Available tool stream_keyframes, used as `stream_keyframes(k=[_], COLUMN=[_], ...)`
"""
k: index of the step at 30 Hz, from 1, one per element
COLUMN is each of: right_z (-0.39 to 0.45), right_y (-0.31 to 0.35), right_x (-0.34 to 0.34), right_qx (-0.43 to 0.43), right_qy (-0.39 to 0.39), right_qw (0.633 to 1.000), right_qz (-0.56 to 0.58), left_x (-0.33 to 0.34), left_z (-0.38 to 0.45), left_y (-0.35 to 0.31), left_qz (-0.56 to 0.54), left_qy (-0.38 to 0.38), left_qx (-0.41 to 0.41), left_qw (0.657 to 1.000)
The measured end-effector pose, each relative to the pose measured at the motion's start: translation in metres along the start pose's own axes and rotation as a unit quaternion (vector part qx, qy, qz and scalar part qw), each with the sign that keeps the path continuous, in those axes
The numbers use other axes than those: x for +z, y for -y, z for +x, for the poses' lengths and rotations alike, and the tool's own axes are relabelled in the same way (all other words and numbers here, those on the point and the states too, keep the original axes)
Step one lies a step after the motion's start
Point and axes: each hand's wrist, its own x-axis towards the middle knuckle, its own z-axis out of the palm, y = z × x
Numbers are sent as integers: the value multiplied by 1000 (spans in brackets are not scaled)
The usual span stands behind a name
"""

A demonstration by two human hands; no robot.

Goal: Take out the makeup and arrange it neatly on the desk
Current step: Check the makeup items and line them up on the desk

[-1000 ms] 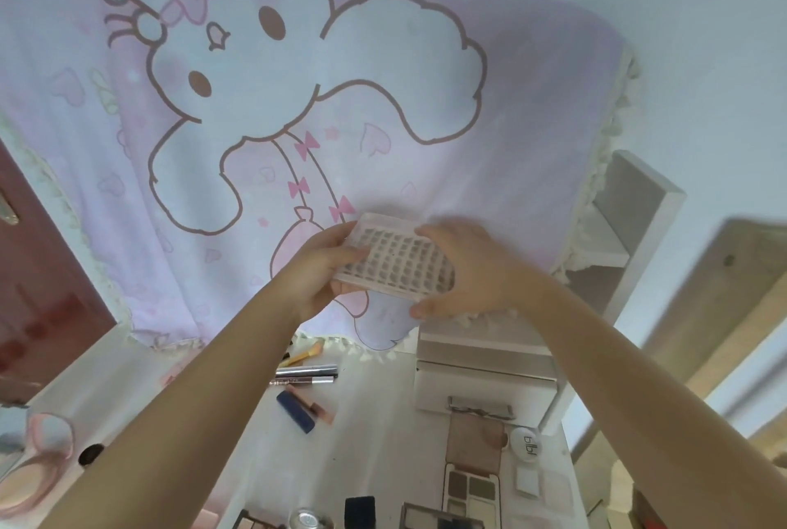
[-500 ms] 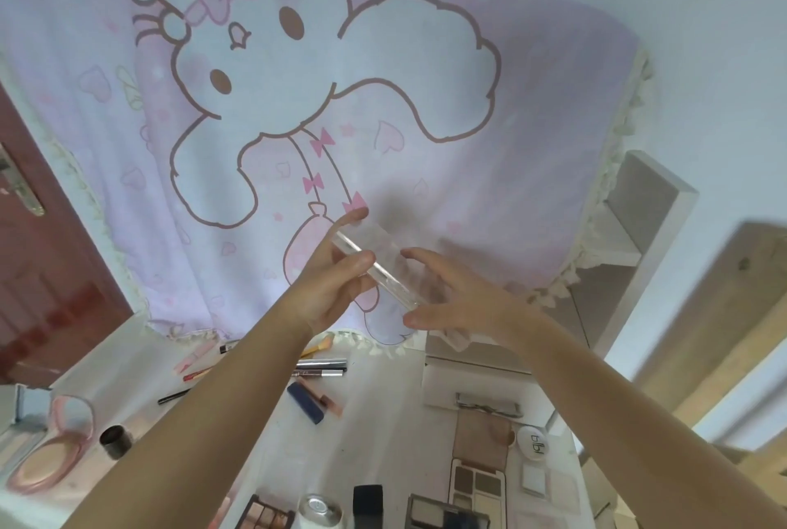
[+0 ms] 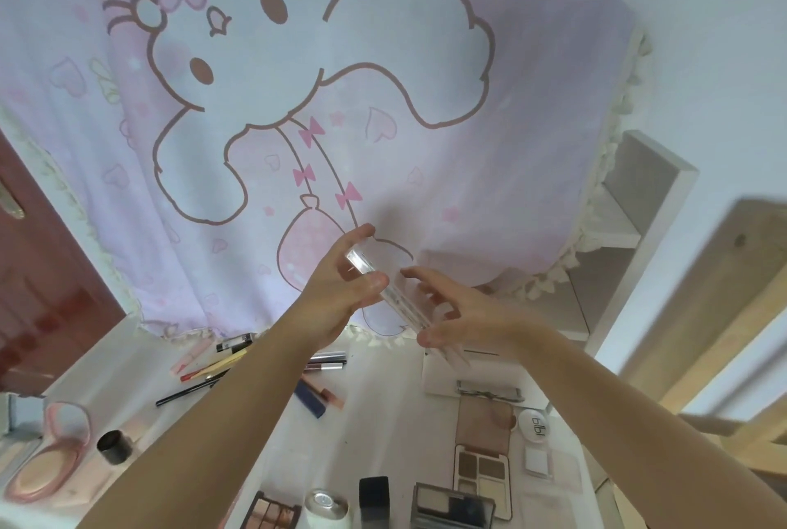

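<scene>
Above the desk (image 3: 383,422), toward twelve o'clock, a clear makeup case (image 3: 396,298) is held edge-on, clamped between the fingers of the left hand (image 3: 340,294) and right hand (image 3: 460,315); set-down is judged pending; a bare spot is called for.

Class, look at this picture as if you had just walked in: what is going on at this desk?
A person holds a clear plastic case edge-on in the air with both hands, the left hand and the right hand gripping it between their fingers. Below, on the white desk, makeup is already laid out: eyeshadow palettes, pencils and a pink compact.
</scene>
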Motion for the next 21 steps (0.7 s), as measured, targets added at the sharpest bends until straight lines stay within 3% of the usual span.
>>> stream_keyframes(k=[2,6,10,12,15,18,21], right_z=[0,2,11,13,21,33,40], right_y=[-4,-19,-35,-42,-55,-71,-86], right_x=[-3,-10,-8,-5,-3,4,14], right_qx=[-5,-29,12,37,116,152,156], right_qy=[24,97,100,74,-36,-48,-134], right_qw=[1000,979,971,959,932,939,951], right_qz=[14,179,217,273,343,303,229], left_x=[-1,-10,-19,-28,-49,-62,-70], left_z=[-1,-10,-11,-14,-22,-32,-37], left_y=[4,14,24,29,49,74,96], left_qz=[9,-58,-111,-84,-72,-87,-122], left_qy=[8,58,34,9,11,-37,-81], left_qx=[8,4,-92,-154,-217,-259,-268], left_qw=[1000,997,989,984,974,961,952])
